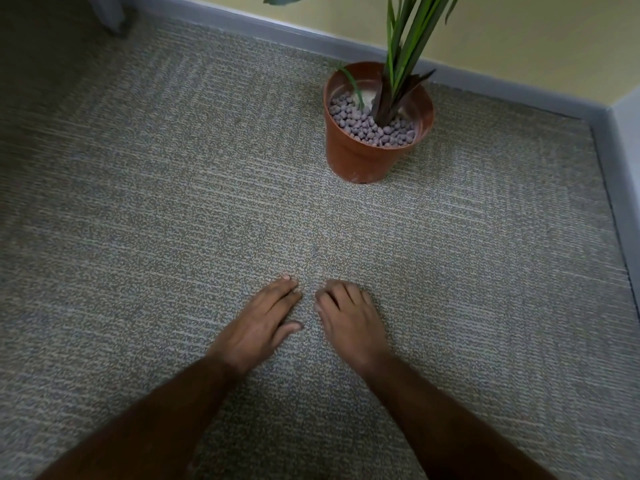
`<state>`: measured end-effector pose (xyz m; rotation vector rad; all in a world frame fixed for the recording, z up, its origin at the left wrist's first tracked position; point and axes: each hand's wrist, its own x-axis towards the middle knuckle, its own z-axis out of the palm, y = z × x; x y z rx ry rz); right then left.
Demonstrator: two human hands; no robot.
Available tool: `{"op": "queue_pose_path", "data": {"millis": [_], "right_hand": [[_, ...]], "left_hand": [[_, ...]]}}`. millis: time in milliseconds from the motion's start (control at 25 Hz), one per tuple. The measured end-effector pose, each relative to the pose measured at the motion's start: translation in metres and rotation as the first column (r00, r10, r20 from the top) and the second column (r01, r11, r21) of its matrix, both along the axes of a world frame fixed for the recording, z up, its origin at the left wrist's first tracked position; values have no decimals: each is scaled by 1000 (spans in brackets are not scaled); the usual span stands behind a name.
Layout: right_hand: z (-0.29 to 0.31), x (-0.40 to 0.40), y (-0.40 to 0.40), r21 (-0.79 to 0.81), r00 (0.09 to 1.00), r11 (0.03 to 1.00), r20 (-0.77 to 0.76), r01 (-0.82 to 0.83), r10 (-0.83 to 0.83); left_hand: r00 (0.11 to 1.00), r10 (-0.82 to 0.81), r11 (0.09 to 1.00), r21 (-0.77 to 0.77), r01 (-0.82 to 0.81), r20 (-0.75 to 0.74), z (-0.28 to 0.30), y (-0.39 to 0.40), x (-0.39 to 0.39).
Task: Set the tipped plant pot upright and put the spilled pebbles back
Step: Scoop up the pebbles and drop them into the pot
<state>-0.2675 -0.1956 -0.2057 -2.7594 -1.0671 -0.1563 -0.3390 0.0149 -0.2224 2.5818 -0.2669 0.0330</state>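
A terracotta plant pot stands upright on the carpet near the wall corner, with a green-leaved plant rising from it. Grey-purple pebbles fill the near part of the pot's top. My left hand lies flat on the carpet well in front of the pot, fingers together and empty. My right hand rests beside it, palm down, fingers slightly curled on the carpet; whether anything lies under it is hidden. I see no loose pebbles on the carpet.
Grey-beige carpet covers the floor. A grey skirting board and yellow wall run behind the pot and turn a corner at the right. A pale furniture leg stands at the top left.
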Motion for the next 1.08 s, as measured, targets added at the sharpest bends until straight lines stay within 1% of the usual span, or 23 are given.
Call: {"op": "queue_pose_path", "data": {"millis": [80,200,280,360,480,560,640,760,960,1080], "right_hand": [[1,4,1,0,1000,1000,-5,21,-21],[0,7,3,12,1000,1000,-22,12,-12],[1,9,3,2,1000,1000,-4,7,-7],[3,10,2,-2,999,999,34,42,-42],[2,12,3,-1,995,998,77,69,-68],[0,16,4,19,994,998,94,56,-58],[-1,19,4,32,993,998,102,47,-50],[-3,21,5,32,993,998,109,49,-52],[-6,23,3,43,998,999,68,15,-18],[-4,24,2,38,994,999,113,-13,9]], "left_hand": [[997,37,999,-8,-37,64,-2,-2,2],[992,63,998,8,-64,111,-3,0,9],[991,51,997,48,-57,123,-3,2,17],[992,39,992,113,-53,118,-1,4,21],[991,82,971,214,-103,106,3,4,20],[988,100,968,217,-123,118,3,4,22],[989,81,968,226,-107,121,3,7,30],[990,11,965,258,-48,144,3,14,39],[978,-80,951,309,17,191,7,15,41],[975,-89,951,310,22,205,7,15,43]]}}
